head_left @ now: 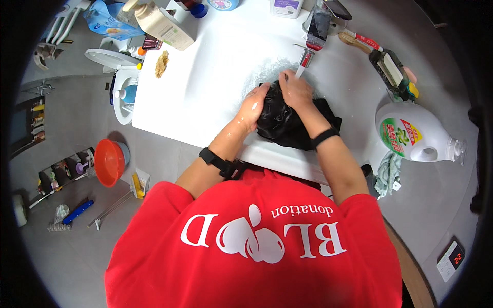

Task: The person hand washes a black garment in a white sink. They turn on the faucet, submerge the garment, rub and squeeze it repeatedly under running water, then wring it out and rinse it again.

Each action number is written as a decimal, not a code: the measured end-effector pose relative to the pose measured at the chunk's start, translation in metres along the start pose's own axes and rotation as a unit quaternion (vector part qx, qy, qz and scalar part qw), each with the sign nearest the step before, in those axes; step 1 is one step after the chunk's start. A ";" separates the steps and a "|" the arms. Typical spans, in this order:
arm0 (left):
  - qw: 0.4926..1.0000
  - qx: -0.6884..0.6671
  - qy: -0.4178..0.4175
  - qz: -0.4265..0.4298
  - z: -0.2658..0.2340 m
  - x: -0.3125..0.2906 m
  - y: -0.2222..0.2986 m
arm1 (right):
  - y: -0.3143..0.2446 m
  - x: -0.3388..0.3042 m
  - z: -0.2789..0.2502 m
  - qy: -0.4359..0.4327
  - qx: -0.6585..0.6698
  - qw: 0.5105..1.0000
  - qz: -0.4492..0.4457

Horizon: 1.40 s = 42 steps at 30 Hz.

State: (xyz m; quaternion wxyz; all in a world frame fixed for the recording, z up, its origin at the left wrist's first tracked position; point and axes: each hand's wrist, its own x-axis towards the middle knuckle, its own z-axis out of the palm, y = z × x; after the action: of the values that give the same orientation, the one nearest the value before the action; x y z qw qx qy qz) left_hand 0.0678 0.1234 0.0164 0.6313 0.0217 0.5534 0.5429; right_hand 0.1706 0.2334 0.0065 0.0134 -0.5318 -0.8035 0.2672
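Note:
A wet black cloth (280,115), perhaps a garment, lies bunched in the white sink (205,102) and reaches its front rim. My left hand (252,107) is closed on the cloth's left edge, wet and with a bit of foam on it. On the upper part of the cloth, close to the running water, my right hand (295,90) grips with curled fingers. The tap (306,57) runs just above my right hand, and its stream splashes into the basin behind the cloth. Both wrists wear black bands.
Pump bottle (164,28), blue pouch (110,20) and crumpled yellowish cloth (162,64) occupy the counter's left. A white detergent jug (416,131) lies at right, near brushes (354,42) and a grey-green cloth (389,173). Beyond the counter's left side are a toilet (123,97) and red basin (109,162).

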 end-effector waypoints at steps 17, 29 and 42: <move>0.973 0.208 0.024 0.093 -0.034 -0.038 0.012 | 0.008 -0.082 -0.023 0.083 0.216 0.951 -0.204; 0.746 0.505 0.006 0.434 -0.006 -0.120 0.136 | 0.032 0.003 -0.031 -0.072 0.359 0.925 -0.095; 0.592 0.469 0.035 0.655 0.016 -0.172 0.221 | -0.095 -0.059 -0.319 0.118 0.453 0.793 -0.389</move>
State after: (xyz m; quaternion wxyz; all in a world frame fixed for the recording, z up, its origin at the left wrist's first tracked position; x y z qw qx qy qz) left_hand -0.0317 0.1014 0.2772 -0.0112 0.6519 0.5901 0.4761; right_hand 0.2135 0.2871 0.3372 0.4502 -0.1345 -0.7215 0.5086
